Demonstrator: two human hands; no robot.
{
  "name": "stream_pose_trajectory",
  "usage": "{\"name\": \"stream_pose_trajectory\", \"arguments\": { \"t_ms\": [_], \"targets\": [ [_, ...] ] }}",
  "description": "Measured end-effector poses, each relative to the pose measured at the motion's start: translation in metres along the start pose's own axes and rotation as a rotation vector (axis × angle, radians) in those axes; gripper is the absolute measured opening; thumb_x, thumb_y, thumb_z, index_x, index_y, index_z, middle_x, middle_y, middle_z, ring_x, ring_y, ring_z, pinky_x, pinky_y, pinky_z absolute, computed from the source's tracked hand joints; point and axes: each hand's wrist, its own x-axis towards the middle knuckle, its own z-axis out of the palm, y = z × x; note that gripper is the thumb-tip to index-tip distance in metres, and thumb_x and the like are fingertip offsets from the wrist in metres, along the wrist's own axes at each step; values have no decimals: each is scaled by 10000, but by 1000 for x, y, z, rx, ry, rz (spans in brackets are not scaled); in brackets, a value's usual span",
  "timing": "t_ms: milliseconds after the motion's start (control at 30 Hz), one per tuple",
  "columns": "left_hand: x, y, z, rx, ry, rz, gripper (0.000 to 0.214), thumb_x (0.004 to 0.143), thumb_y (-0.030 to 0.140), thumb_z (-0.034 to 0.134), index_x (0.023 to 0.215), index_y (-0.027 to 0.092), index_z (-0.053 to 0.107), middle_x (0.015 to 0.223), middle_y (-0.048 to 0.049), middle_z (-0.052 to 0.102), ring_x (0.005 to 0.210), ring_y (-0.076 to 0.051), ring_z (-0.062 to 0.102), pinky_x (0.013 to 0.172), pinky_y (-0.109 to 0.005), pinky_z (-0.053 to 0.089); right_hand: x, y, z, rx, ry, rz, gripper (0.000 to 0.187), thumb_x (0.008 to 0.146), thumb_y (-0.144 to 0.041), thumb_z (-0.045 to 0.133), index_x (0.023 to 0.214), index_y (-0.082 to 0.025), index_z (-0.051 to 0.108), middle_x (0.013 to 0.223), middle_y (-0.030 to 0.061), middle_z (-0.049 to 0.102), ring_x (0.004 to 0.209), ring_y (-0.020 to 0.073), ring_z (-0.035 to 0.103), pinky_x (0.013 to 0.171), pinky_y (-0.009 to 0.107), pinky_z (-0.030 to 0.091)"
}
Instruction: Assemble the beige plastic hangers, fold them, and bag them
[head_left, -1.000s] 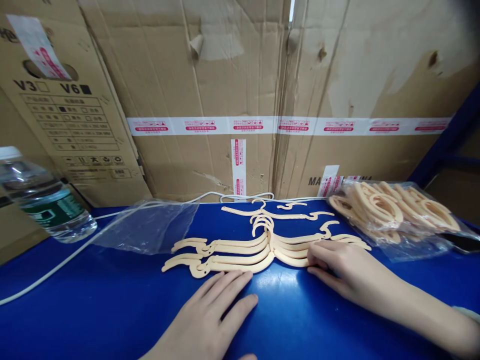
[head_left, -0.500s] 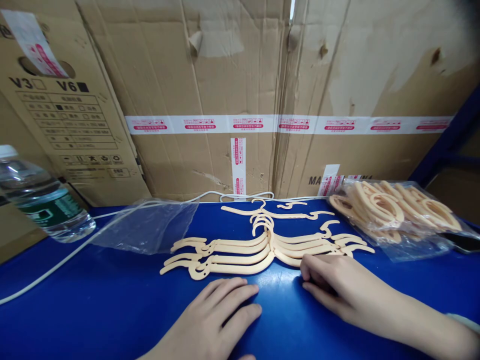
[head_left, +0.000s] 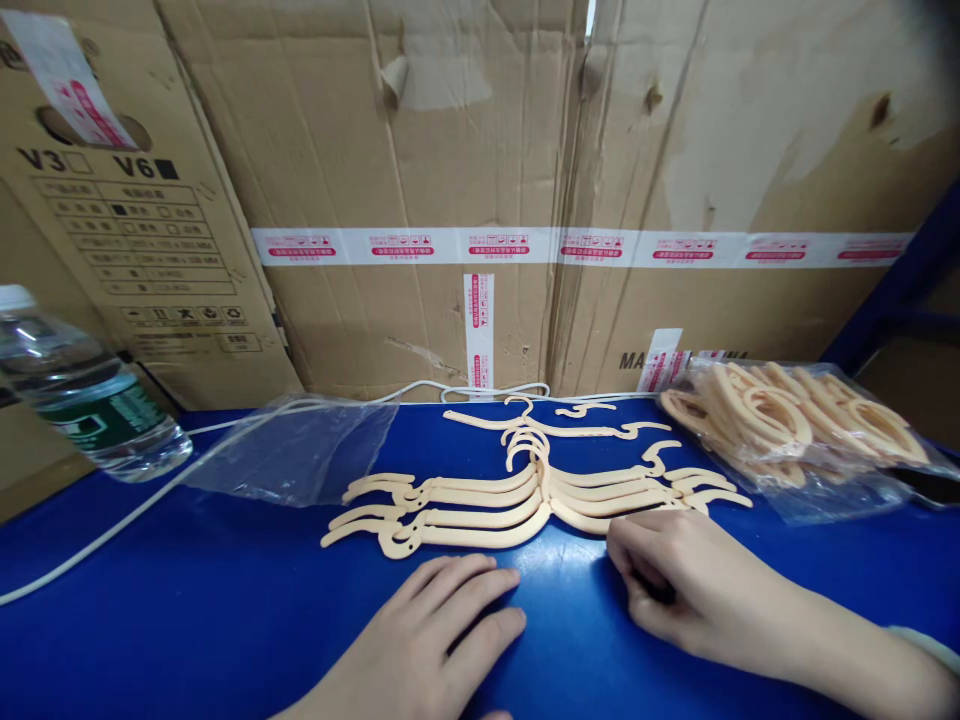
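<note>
Several small cream plastic hangers (head_left: pixel 525 490) lie in a fanned stack on the blue table (head_left: pixel 187 600). My left hand (head_left: pixel 431 640) rests flat on the table just in front of the stack, fingers stretched out and holding nothing. My right hand (head_left: pixel 675 575) lies at the stack's right front, fingers curled under, its fingertips by the nearest hanger arm. What those fingers hold, if anything, is hidden.
A clear bag of more cream hangers (head_left: pixel 795 425) lies at the right. An empty clear bag (head_left: pixel 300 450) lies left of the stack, with a water bottle (head_left: pixel 82 395) at the far left. A white cable (head_left: pixel 150 490) crosses the table. Cardboard boxes (head_left: pixel 480 190) wall the back.
My right hand has slid back from the hangers' right ends toward me and curled. The right-hand hanger arms are fanned out a little more. My left hand has hardly moved.
</note>
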Motion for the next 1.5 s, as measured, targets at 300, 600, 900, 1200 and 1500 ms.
{"name": "stream_pose_trajectory", "arguments": {
  "t_ms": [300, 600, 900, 1200, 1500],
  "targets": [
    [0, 0, -2, 19, -38, 6, 398, 951, 431, 485, 1261, 197, 573, 1330, -116, 622, 1186, -309, 563, 999, -411, 457, -1, 2, 2, 32, -44, -5, 203, 621, -58, 513, 672, -217, 397, 612, -35, 532, 534, 112, 424, 517, 237, 267],
    [0, 0, -2, 38, -40, 17, 398, 958, 438, 477, 1257, 193, 574, 1324, -115, 624, 1175, -302, 566, 996, -398, 454, 2, -1, -3, 113, -93, -112, 287, 627, -8, 482, 700, -231, 317, 639, -41, 555, 553, 108, 453, 522, 225, 285],
    [0, 1, 2, 56, 45, 12, 401, 999, 471, 380, 1210, 209, 598, 1302, -72, 635, 1156, -261, 564, 975, -375, 460, -1, 8, 3, 198, -102, -111, 267, 604, -17, 480, 688, -223, 332, 630, -43, 535, 553, 96, 425, 515, 213, 267],
    [0, 1, 3, 73, 30, 11, 433, 1014, 478, 314, 1213, 206, 585, 1306, -75, 628, 1161, -270, 557, 962, -395, 462, -2, 7, 1, 182, -125, -102, 280, 599, 7, 483, 706, -218, 356, 649, -47, 533, 573, 97, 428, 526, 217, 270],
    [1, 0, 2, 68, 54, 8, 404, 1002, 472, 369, 1209, 212, 598, 1300, -68, 638, 1153, -262, 568, 957, -379, 470, -3, 7, -4, 260, -134, -63, 237, 614, 0, 501, 696, -210, 428, 610, -67, 494, 526, 79, 401, 486, 202, 271]
  ]
}}
